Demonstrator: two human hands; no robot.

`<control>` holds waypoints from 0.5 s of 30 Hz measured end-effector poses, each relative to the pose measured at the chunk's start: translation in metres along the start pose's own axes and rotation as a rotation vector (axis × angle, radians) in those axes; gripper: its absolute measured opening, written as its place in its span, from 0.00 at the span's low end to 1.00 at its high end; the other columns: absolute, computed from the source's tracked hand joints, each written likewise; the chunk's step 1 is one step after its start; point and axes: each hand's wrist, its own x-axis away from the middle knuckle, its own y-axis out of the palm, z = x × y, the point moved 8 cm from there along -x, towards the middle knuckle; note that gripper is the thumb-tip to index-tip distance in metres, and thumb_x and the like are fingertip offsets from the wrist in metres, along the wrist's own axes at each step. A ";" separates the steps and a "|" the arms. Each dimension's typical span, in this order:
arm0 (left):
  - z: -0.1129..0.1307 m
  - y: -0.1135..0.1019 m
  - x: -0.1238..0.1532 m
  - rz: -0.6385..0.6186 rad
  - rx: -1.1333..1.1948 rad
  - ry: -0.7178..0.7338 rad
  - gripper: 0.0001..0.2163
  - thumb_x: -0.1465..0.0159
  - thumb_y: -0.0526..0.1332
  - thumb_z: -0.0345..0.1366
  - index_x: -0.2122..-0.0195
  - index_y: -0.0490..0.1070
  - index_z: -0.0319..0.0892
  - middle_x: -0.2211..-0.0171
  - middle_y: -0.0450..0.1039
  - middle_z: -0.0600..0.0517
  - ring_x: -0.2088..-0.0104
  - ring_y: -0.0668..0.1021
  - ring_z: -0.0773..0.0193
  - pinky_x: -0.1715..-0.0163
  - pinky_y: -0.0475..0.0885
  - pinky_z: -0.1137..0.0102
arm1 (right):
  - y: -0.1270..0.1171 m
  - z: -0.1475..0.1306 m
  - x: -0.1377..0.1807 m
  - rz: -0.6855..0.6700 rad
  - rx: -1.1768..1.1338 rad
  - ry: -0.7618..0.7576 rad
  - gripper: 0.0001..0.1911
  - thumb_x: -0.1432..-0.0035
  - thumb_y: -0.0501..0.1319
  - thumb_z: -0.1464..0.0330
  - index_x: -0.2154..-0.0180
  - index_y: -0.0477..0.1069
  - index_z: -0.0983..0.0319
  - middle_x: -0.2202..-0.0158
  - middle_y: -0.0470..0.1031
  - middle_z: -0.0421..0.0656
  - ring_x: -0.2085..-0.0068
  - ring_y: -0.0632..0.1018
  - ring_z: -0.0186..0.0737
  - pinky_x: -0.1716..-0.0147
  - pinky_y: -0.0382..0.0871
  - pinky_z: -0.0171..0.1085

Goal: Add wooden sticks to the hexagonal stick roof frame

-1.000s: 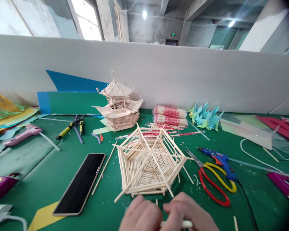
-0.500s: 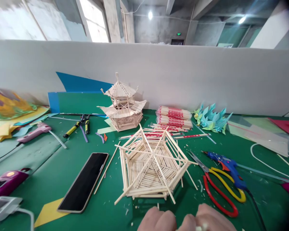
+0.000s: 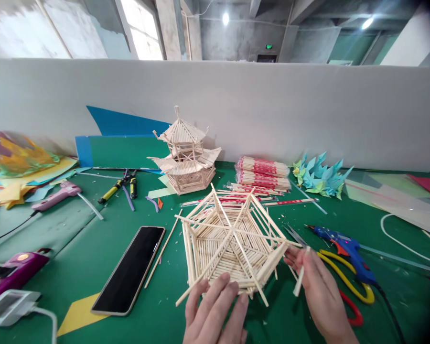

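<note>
A six-sided frame of thin wooden sticks (image 3: 232,258) stands in front of me, with long sticks crossing over its open top and a stick floor inside. The fingers of my left hand (image 3: 217,313) are stretched out, slightly apart, and touch its near rim. At the right corner of the frame is my right hand (image 3: 320,289), its fingers closed on a short pale stick piece (image 3: 298,282) that points down. Its fingertips reach the corner; whether they press on it I cannot tell. The hand partly covers the scissors (image 3: 361,291).
A stick pagoda (image 3: 188,157) stands behind, with bundled sticks (image 3: 261,172) in red-printed wrap beside it. A blue glue gun (image 3: 344,248) lies at right. At left are a phone (image 3: 131,270), pliers (image 3: 118,188), a pink glue gun (image 3: 59,196) and a white plug (image 3: 10,310).
Both hands have come up from the bottom edge and parted. The left now lies on the frame's near rim, the right is at its right corner. The view has shifted slightly.
</note>
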 end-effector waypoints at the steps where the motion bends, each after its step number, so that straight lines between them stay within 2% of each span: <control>1: 0.001 0.004 0.003 -0.001 0.004 -0.008 0.11 0.33 0.52 0.33 0.59 0.74 0.43 0.64 0.79 0.49 0.56 0.79 0.58 0.51 0.68 0.62 | 0.000 0.003 0.002 0.005 -0.005 0.008 0.18 0.40 0.54 0.53 0.60 0.74 0.58 0.53 0.75 0.47 0.54 0.75 0.46 0.51 0.68 0.43; 5: -0.001 0.010 0.009 0.005 0.068 0.012 0.13 0.32 0.49 0.33 0.60 0.74 0.40 0.65 0.79 0.46 0.55 0.79 0.59 0.51 0.67 0.63 | -0.004 0.007 0.007 0.038 -0.003 0.031 0.20 0.40 0.54 0.53 0.59 0.73 0.60 0.53 0.75 0.48 0.54 0.75 0.46 0.50 0.67 0.43; 9: -0.019 0.006 0.008 0.021 0.122 -0.028 0.12 0.32 0.50 0.35 0.60 0.74 0.42 0.65 0.79 0.48 0.58 0.80 0.58 0.52 0.68 0.62 | -0.005 0.009 0.015 0.066 0.027 0.039 0.20 0.41 0.53 0.52 0.63 0.72 0.61 0.57 0.76 0.48 0.55 0.75 0.46 0.50 0.68 0.42; 12: -0.034 0.001 0.004 0.023 0.155 -0.067 0.12 0.33 0.49 0.35 0.59 0.73 0.43 0.63 0.78 0.47 0.57 0.79 0.57 0.52 0.69 0.60 | -0.003 0.010 0.025 0.078 0.064 0.048 0.20 0.42 0.54 0.51 0.69 0.71 0.60 0.63 0.78 0.48 0.57 0.77 0.47 0.55 0.71 0.40; 15: -0.048 -0.005 -0.001 -0.012 0.191 -0.100 0.12 0.33 0.49 0.33 0.59 0.72 0.43 0.62 0.77 0.46 0.56 0.79 0.56 0.53 0.71 0.58 | -0.001 0.004 0.029 0.067 0.131 0.018 0.19 0.45 0.57 0.51 0.73 0.70 0.60 0.63 0.78 0.48 0.59 0.78 0.47 0.61 0.74 0.36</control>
